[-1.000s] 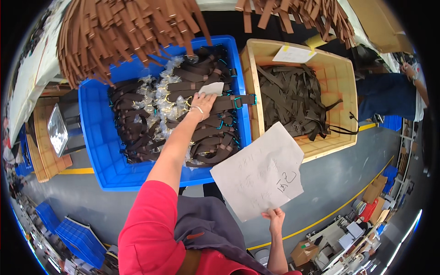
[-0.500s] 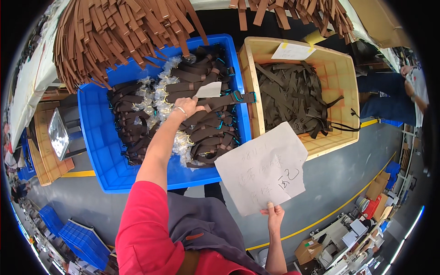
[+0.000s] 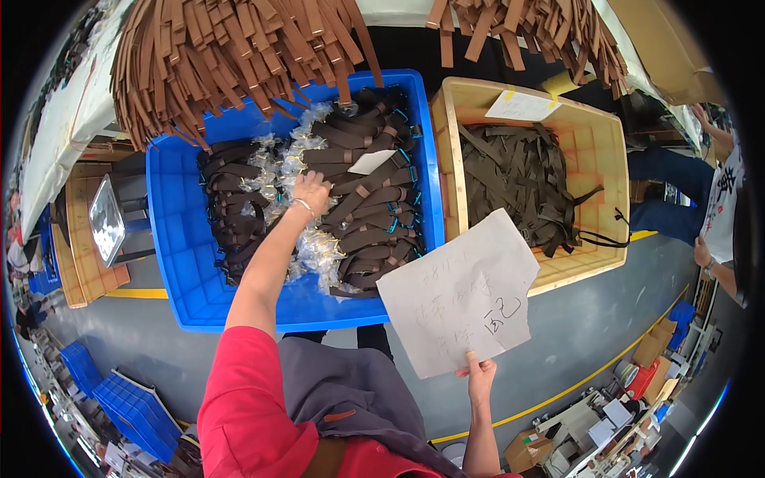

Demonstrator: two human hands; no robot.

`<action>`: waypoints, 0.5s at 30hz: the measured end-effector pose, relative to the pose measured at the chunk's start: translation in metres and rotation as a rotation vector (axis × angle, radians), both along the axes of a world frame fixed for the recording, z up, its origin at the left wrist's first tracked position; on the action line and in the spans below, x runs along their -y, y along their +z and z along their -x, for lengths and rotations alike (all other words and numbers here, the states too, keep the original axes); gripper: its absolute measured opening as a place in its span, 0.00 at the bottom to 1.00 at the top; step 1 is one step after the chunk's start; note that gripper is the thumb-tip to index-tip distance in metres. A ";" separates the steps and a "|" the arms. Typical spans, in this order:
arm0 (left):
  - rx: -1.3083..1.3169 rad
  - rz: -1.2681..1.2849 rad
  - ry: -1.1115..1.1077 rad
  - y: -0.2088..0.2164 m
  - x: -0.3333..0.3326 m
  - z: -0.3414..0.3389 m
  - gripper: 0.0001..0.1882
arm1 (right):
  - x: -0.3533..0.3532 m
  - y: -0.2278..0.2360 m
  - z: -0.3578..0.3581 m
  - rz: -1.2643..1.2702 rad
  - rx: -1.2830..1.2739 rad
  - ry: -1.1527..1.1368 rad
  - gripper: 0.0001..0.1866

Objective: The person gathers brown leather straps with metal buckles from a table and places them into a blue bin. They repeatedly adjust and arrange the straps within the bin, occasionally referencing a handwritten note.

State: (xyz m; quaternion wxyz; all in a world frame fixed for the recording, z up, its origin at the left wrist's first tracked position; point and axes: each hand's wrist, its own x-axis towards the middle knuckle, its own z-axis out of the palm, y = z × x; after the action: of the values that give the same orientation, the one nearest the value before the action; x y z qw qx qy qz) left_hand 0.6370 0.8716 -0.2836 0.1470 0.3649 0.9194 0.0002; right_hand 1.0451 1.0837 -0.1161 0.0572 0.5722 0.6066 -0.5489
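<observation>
Lying in the blue bin (image 3: 179,239), brown straps (image 3: 362,239) spread beneath and right of the left hand (image 3: 312,193), fingers bent down by the clear plastic (image 3: 319,256); whether gripping, cannot tell. Right hand (image 3: 478,378) pinches the paper sheet (image 3: 458,295) at its near edge. Yellow bin (image 3: 596,159) alongside.

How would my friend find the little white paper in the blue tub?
Find the big blue tub, left of the yellow tub. Inside, look right of the left hand, among dark straps. The little paper is flat and white, unlike the clear, crinkled plastic.
</observation>
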 end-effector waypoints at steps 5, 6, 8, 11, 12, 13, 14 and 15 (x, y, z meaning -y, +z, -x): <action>-0.104 -0.180 0.086 -0.003 -0.044 0.001 0.36 | -0.002 0.011 0.009 0.002 0.079 0.079 0.21; -0.077 -0.128 0.097 -0.008 -0.054 0.005 0.39 | -0.004 0.013 0.007 0.009 0.098 0.112 0.22; -0.013 -0.032 0.111 -0.018 -0.079 0.011 0.44 | -0.011 0.024 0.001 0.026 0.143 0.165 0.20; 0.193 -0.030 0.102 -0.026 -0.113 0.019 0.43 | -0.012 0.032 -0.006 0.032 0.074 0.115 0.16; 0.160 -0.005 0.072 -0.038 -0.121 0.015 0.41 | -0.013 0.032 -0.007 0.030 0.029 0.079 0.15; 0.164 0.026 0.040 -0.042 -0.127 0.011 0.40 | -0.013 0.032 -0.007 0.029 0.025 0.083 0.14; 0.168 0.057 0.010 -0.046 -0.131 0.007 0.40 | -0.014 0.032 -0.008 0.028 0.021 0.089 0.13; 0.171 0.089 -0.018 -0.050 -0.133 0.002 0.39 | -0.014 0.031 -0.008 0.028 0.016 0.097 0.12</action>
State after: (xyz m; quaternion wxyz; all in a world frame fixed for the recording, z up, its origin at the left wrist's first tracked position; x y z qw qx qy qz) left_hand 0.6345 1.0049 -0.3334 0.2408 0.3650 0.8993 -0.0109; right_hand 1.0531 1.0977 -0.0848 0.0965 0.5459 0.6253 -0.5493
